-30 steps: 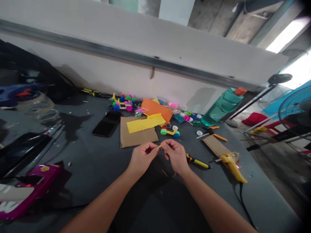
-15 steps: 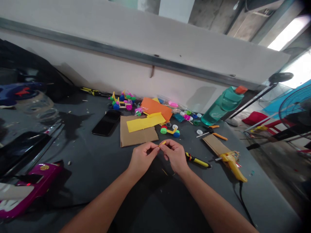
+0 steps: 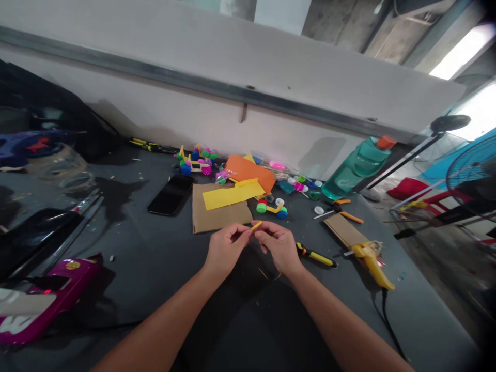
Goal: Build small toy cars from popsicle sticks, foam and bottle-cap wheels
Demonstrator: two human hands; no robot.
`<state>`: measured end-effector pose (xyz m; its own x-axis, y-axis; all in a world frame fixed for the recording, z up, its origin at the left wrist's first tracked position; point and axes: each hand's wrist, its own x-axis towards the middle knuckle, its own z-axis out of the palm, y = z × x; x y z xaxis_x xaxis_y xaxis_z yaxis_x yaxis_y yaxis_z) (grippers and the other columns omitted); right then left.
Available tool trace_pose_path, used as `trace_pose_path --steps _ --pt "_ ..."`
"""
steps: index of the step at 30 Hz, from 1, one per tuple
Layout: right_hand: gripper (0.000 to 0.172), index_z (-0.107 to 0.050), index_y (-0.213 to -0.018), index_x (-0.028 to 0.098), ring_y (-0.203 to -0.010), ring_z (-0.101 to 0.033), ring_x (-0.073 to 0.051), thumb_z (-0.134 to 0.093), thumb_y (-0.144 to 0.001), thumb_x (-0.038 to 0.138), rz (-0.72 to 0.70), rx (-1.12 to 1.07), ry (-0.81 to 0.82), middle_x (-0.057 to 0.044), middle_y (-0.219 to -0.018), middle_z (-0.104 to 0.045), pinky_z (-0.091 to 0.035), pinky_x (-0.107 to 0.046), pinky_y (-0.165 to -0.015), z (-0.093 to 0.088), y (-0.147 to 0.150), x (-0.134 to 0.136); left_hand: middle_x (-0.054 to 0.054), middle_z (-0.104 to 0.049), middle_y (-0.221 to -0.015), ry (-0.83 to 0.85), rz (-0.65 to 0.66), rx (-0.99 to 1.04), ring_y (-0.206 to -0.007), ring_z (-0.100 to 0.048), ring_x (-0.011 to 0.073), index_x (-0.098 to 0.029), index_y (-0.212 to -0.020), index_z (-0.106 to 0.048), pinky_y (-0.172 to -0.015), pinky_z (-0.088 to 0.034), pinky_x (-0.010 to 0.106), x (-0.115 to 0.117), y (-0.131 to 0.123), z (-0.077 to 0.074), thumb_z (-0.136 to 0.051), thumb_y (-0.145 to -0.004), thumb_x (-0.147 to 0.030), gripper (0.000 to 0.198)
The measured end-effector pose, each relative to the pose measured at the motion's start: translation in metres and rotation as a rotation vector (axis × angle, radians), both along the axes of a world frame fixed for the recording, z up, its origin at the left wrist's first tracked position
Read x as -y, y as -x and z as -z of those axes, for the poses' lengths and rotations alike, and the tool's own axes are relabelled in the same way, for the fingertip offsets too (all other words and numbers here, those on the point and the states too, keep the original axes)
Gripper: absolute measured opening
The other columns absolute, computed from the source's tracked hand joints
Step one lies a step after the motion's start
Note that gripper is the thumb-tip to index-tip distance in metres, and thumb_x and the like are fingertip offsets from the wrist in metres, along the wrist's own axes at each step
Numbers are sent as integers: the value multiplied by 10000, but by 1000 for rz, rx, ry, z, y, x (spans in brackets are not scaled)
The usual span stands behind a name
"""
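A small yellow strip [image 3: 256, 226] is pinched between the fingertips of my left hand [image 3: 225, 250] and my right hand [image 3: 279, 247], which meet above the dark table. Its lower end is hidden by the fingers. Just beyond the hands, a piece of brown cardboard [image 3: 201, 219] lies under a folded yellow paper [image 3: 220, 198]. A little wheeled toy piece [image 3: 273, 208] with a yellow bar and bottle-cap wheels sits past my right hand. A yellow-and-black cutter [image 3: 320, 259] rests to the right of that hand.
On the right are a yellow glue gun [image 3: 374, 266] with its cord, orange-handled scissors [image 3: 351, 217] and a green bottle [image 3: 354, 170]. To the left lie a black phone [image 3: 170, 195] and a magenta power strip [image 3: 77, 281]. Orange paper [image 3: 256, 174] and colourful toys [image 3: 196, 160] stand near the wall.
The yellow strip now shows more of its length and tilts up to the right between my fingertips. The hands have stayed nearly in place; the view has shifted slightly.
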<state>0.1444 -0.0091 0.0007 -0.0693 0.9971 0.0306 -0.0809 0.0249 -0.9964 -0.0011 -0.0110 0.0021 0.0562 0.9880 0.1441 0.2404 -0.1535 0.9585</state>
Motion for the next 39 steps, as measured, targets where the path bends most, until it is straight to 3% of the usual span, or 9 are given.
trace_pose_path --steps 7,11,14,18,22,30,35,39 --pt "253 -669 -939 178 -471 -420 -60 -587 -708 236 61 -119 35 -13 -742 -640 -317 -168 -365 1 -1 -1 -12 -640 -617 77 -8 83 -568 -572 110 -173 -763 -644 -562 -439 212 -3 -1 2 -565 -775 -311 160" --pt "169 -673 -805 161 -428 -409 -55 -563 -723 260 162 -109 76 -10 -664 -635 -296 -158 -325 2 -2 -3 5 -661 -645 126 -14 139 -588 -594 118 -162 -757 -638 -582 -462 218 -2 -3 0 -574 -765 -310 161" --pt "202 -670 -835 158 -418 -423 -59 -600 -728 314 186 -71 71 -8 -654 -635 -311 -157 -307 1 -3 -3 5 -662 -648 103 -3 116 -581 -591 116 -164 -760 -640 -579 -460 217 -2 -2 1 -563 -779 -329 183" --pt "217 -658 -729 142 -391 -421 -57 -635 -718 357 221 -58 94 3 -567 -599 -307 -155 -295 -1 -3 -3 -5 -657 -647 31 6 33 -590 -591 122 -175 -762 -644 -581 -453 223 -2 -1 4 -552 -792 -346 196" --pt "186 -661 -766 152 -408 -421 -55 -675 -685 319 181 -115 100 14 -586 -602 -327 -157 -312 -2 -3 -4 -12 -645 -639 -25 35 -26 -591 -580 124 -186 -776 -651 -576 -443 224 -2 -1 7 -557 -790 -339 180" --pt "157 -658 -760 157 -455 -462 -67 -679 -685 293 168 -231 105 3 -604 -616 -341 -163 -351 -4 -3 -3 -18 -593 -591 119 30 178 -529 -546 110 -172 -682 -562 -537 -446 217 -8 1 5 -472 -828 -368 260" --pt "136 -668 -796 168 -449 -453 -63 -654 -712 274 139 -167 43 5 -615 -621 -347 -173 -373 -1 -4 -3 -26 -505 -466 37 -27 -17 -484 -491 106 -173 -518 -495 -506 -376 210 -9 5 5 -429 -851 -392 404" --pt "150 -670 -812 171 -425 -453 -65 -624 -738 294 148 -34 -7 11 -607 -614 -350 -186 -379 3 -5 -4 0 -634 -674 20 13 27 -618 -570 135 -182 -781 -628 -572 -434 230 -9 6 6 -482 -827 -411 275"
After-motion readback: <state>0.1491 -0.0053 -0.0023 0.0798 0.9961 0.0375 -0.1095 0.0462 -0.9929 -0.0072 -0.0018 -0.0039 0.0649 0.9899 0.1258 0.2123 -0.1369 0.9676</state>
